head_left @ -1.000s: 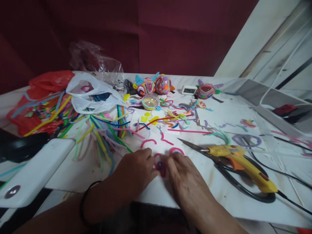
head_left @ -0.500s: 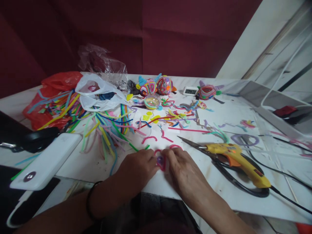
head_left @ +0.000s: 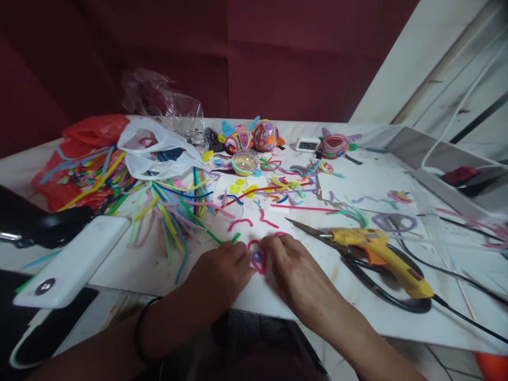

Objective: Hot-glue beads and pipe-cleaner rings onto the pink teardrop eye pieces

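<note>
- While both hands are meeting at lower centre frame, the pink loop (head_left: 260, 271) is lying between them, long axis running roughly up-down, ringing a purple piece (head_left: 257, 257).
- Left hand (head_left: 228, 270) is pinching its left edge; right hand (head_left: 296, 264), its upper right. Neither is sitting nearer.
- Green strip (head_left: 235, 238) is lying just above the left fingers.
- Scissors (head_left: 339, 248), under yellow glue gun (head_left: 391, 259), are crowding centre-right.

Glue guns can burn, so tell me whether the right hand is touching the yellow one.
Apart. The head view shows white tabletop between the right hand and the yellow glue gun, which lies farther right.
</note>
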A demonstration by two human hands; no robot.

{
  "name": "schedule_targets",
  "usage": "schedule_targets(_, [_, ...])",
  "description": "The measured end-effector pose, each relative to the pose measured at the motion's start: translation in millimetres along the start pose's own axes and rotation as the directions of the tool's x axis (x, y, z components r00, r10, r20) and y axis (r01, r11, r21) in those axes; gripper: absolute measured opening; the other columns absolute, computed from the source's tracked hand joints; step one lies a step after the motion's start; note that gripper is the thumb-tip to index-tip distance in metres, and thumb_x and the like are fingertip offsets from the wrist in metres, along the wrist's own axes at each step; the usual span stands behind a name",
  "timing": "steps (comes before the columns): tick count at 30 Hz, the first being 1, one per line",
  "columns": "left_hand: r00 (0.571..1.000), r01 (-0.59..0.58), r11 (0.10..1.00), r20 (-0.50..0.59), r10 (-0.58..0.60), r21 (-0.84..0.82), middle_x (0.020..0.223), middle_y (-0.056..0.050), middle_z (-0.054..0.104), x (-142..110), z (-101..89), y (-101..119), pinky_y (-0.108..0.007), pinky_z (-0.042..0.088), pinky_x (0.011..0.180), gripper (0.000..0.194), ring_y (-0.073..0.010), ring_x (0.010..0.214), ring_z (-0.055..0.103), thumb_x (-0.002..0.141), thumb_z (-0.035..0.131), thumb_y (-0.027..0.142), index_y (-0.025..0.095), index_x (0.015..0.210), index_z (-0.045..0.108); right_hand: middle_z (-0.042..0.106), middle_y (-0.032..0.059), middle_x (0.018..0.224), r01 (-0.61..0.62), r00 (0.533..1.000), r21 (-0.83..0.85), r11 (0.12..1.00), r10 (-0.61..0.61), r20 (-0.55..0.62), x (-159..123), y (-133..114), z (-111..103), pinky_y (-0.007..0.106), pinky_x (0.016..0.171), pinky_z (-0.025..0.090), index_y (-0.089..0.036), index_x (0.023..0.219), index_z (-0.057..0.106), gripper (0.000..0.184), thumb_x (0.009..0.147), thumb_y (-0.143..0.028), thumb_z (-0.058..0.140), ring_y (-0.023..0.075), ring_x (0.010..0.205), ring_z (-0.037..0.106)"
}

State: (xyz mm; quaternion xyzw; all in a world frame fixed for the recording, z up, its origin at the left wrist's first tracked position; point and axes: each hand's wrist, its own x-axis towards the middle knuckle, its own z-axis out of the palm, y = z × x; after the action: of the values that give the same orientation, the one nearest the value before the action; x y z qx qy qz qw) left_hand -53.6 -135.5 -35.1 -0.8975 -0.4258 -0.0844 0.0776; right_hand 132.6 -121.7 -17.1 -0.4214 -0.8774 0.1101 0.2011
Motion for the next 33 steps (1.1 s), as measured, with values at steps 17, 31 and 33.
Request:
schedule_targets(17, [0.996,0.061,0.99,-0.05,-0.068,-0.124,0.097,-0.008,0.062,1.9,-2.2,-0.9,-0.031,0.053,0.076,0.017,-0.0189,0.09,0.06,0.095,0.044,0.021,0.016,0.098,0.059,0.059,0.0113,0.093,-0.011,0.995,0.139,0.99,0.024,-0.094,-16.4,0.9,-7.9,0.038,0.076,0.051,-0.017,0.106,0.048,0.037,0.078,0.004,0.037,0.0228,0.089,0.054])
schedule_targets(31, [0.986,0.026,0.985,-0.157,-0.053,-0.173,0.102,-0.009,0.06,3.7,-1.3,-9.7,-0.033,0.054,0.071,0.023,-0.0214,0.088,0.062,0.09,0.054,0.03,0.015,0.109,0.055,0.059,0.0121,0.102,-0.005,0.994,0.185,0.983,0.025,-0.106,-31.7,5.5,-10.1,0.041,0.081,0.051,-0.017,0.115,0.044,0.045,0.077,0.008,0.039,0.0235,0.097,0.052])
schedule_targets(33, [0.979,-0.004,0.988,-0.2,-0.028,-0.157,0.105,-0.01,0.06,5.9,-1.9,-11.8,-0.033,0.054,0.075,0.027,-0.0223,0.092,0.061,0.09,0.055,0.032,0.014,0.109,0.056,0.059,0.0121,0.103,-0.001,0.994,0.18,0.984,0.021,-0.11,-34.0,4.3,-11.6,0.041,0.08,0.052,-0.017,0.114,0.045,0.045,0.077,0.008,0.037,0.0236,0.096,0.052])
